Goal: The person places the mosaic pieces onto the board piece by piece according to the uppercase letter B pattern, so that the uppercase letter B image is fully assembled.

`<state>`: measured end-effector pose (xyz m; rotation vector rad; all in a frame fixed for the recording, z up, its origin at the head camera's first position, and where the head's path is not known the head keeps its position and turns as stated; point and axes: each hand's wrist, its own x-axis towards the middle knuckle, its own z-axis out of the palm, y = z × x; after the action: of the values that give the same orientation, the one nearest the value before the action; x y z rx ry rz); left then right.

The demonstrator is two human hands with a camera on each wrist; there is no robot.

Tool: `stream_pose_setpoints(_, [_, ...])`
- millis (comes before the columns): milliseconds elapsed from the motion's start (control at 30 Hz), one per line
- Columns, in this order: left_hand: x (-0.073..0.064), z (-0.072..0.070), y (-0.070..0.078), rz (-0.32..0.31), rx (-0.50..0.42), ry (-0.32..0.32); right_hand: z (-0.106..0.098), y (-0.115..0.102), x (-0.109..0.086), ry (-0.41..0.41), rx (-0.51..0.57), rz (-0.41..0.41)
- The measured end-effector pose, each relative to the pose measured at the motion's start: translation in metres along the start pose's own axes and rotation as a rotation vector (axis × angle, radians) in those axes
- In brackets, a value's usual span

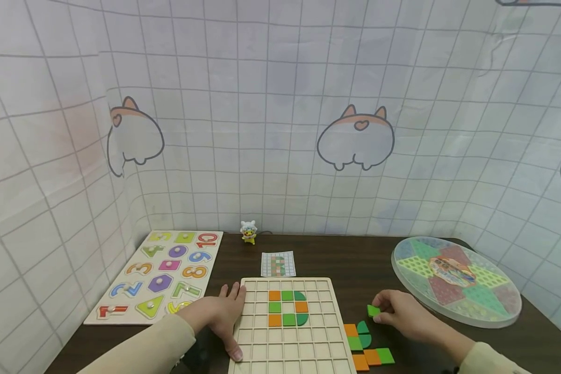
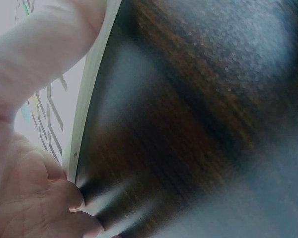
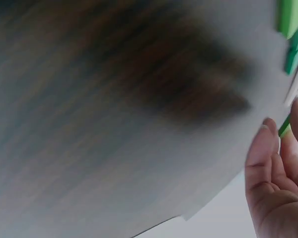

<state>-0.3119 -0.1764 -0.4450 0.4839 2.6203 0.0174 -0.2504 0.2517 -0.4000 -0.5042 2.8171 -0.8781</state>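
Note:
My left hand [image 1: 222, 314] rests against the left edge of a pale wooden grid board [image 1: 250, 353], fingers extended and thumb spread along it. The left wrist view shows the thumb [image 2: 49, 49] over the board's rim [image 2: 89, 94]. Orange squares, light green squares and dark green rounded pieces [image 1: 302, 319] form a ring in the board's upper cells. To the right of the board, my right hand [image 1: 404, 314] pinches a light green square tile [image 1: 373, 311] between thumb and fingertips. Below that hand lie loose orange [image 1: 372, 357], light green [image 1: 355, 343] and dark green rounded [image 1: 362, 327] tiles.
Behind the board lies a small printed card [image 1: 278, 264] with a coloured pattern. A number-and-shape puzzle board [image 1: 137, 259] is at left, and a round game board [image 1: 453, 278] at right. A small figurine [image 1: 249, 232] stands near the patterned curtain [image 1: 262, 130].

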Motion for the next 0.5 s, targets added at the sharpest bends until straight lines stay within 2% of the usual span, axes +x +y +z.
stream_pose_setpoints(100, [0.0, 0.0, 0.0, -0.001, 0.007, -0.002, 0.005, -0.015, 0.003, 0.039, 0.034, -0.019])
stream_pose_setpoints(167, [0.0, 0.0, -0.001, 0.003, 0.009, -0.001, 0.01, -0.027, 0.005, 0.037, 0.059, -0.036])
stream_pose_setpoints(500, [0.0, 0.001, 0.0, 0.003, -0.002, -0.001, 0.046, -0.083, 0.017, -0.073, 0.155, -0.125])
